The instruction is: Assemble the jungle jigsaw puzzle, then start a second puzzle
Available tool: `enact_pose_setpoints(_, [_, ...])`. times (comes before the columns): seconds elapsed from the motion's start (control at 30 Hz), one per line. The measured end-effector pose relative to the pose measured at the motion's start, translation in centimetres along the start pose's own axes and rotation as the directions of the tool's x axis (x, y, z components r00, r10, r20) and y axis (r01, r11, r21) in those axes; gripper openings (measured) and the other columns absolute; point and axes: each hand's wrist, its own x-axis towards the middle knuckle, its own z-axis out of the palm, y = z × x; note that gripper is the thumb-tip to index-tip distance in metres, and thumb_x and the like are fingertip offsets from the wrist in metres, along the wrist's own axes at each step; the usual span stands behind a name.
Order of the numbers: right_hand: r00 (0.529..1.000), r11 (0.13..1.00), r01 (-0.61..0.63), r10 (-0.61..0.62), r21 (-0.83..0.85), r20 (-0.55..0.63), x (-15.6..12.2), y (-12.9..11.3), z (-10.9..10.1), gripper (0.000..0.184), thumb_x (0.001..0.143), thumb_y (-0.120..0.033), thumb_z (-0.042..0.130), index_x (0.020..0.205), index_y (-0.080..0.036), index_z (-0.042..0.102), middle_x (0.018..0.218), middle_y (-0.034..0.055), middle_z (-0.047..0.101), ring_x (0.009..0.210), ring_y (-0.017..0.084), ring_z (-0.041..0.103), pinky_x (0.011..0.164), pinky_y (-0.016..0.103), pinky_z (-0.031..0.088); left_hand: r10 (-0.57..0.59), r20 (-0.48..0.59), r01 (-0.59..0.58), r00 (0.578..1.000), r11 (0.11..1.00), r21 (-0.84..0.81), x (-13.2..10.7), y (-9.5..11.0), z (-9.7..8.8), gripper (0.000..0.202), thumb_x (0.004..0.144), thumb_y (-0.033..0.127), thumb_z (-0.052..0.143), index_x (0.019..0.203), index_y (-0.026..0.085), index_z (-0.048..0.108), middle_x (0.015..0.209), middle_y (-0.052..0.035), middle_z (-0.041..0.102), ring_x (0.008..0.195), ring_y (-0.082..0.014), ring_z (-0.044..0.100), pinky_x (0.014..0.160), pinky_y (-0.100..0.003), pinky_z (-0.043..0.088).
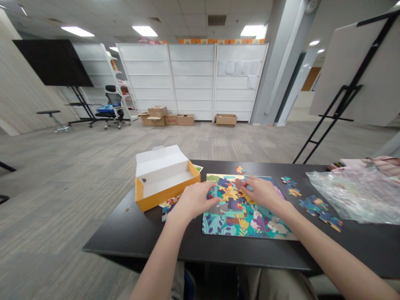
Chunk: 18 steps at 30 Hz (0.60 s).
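Observation:
A colourful jigsaw puzzle (pixel 233 223) with rabbits and leaves lies in its flat board on the black table. Over its left edge is my left hand (pixel 192 201), thumb and fingers apart, with nothing visible between them. My right hand (pixel 264 192) reaches over the upper middle, its fingers drawn together at a reddish-brown puzzle piece (pixel 238 184). The fingers partly hide that piece. Several pieces overlap unevenly in the puzzle's middle. Loose puzzle pieces (pixel 315 205) lie to the right, and one small piece (pixel 240 170) lies beyond the board's far edge.
An open yellow box (pixel 168 193) with a white inside stands left of the puzzle, more pieces (pixel 171 203) partly under it. Crumpled clear plastic (pixel 359 196) covers the table's right side beside striped cloth (pixel 386 164). The black table's (pixel 125 233) left edge is close by.

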Motion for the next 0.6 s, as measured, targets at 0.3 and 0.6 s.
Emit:
enact_pose_setpoints(0.3, [0.982,0.629,0.078,-0.184,0.774,0.051,-0.4,-1.3,0.0,0.039,0.092,-0.049,0.057,0.117,-0.019,0.058,0.09,0.0047,0.071,0.075,0.018,0.064,0.066,0.029,0.049,0.192,-0.047,-0.194,0.98,0.98,-0.04,2.2,4.0,2.1,0.053,0.088,0.042,0.065,0.137,0.026,0.053,0.111,-0.0052,0.074,0.098,-0.0254,0.07,0.082,-0.032,0.052])
enact_pose_setpoints(0.6, [0.964,0.903,0.177,-0.239,0.391,0.117,-0.5,1.9,-1.0,0.024,0.093,-0.037,0.058,0.086,-0.021,0.075,0.082,0.0049,0.071,0.073,0.019,0.062,0.069,0.031,0.044,-0.08,0.186,0.082,0.979,0.997,-0.004,1.2,-1.1,0.8,0.045,0.076,0.032,0.076,0.119,0.023,0.068,0.11,-0.0081,0.073,0.097,-0.027,0.07,0.082,-0.031,0.052])
